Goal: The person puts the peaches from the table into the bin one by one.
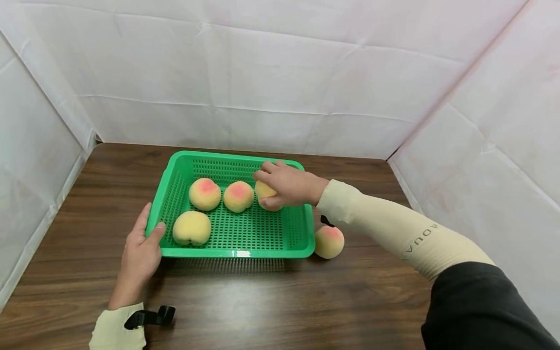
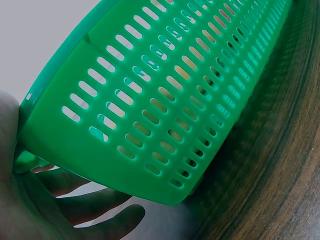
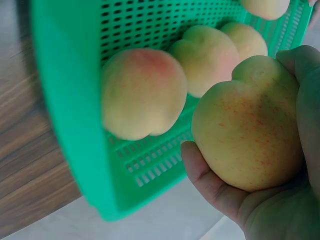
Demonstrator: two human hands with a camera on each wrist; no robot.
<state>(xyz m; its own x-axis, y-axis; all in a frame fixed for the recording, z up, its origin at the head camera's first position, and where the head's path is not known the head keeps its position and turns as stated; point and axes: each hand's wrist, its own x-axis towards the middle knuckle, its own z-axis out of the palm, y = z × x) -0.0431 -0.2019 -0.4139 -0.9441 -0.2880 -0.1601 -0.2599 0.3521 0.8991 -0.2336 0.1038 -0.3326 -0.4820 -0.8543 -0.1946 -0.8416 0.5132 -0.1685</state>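
My right hand [image 1: 289, 185] grips a yellow peach with red flecks [image 3: 247, 127] above the right part of a green perforated plastic basket [image 1: 245, 253]. Thumb and fingers curl round the fruit in the right wrist view. Directly below it sits another peach [image 3: 144, 95], mostly covered by the hand in the head view. At the basket's left end, my left hand [image 1: 141, 250] holds the rim, thumb on top and fingers outside. Inside lie a pink-topped peach [image 1: 204, 194], a second one [image 1: 238, 197] beside it, and a yellow peach [image 1: 191, 228] nearer me.
One more peach [image 1: 329, 241] rests on the dark wooden table [image 1: 245, 311], just right of the basket and below my right forearm. White sheeting [image 1: 262, 73] walls off the back and both sides.
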